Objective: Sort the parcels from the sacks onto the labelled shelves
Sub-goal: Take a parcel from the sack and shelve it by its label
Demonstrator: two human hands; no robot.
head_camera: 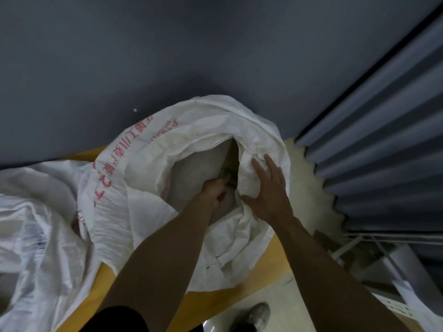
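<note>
Inside the mouth of the sack (191, 130), the fingers (219, 196) of the left hand (212, 191) are curled tight round the near corner of a parcel (231, 154), a brown cardboard piece with a green patch just at the thumb. Only a narrow strip of it shows; the rest is buried in the white lining, so I cannot tell its shape or length.

Just right of it, the right hand (268, 190) lies flat on the sack's rim. Its fingers are spread and straight, pressing the cloth back to hold the opening wide.

The parcel looks stiff and probably light, since one hand has it by a corner. A corner hold may slip or tear the card; a grip lower along the edge, thumb on one face and fingers on the other, seems safer. The sack cloth is soft and may fold back over it.

The sack rests on a yellow surface (271, 259). A second sack (36, 212) slumps at the left. Beyond stands a grey wall (167, 56), with a pleated curtain (383, 140) at the right.
</note>
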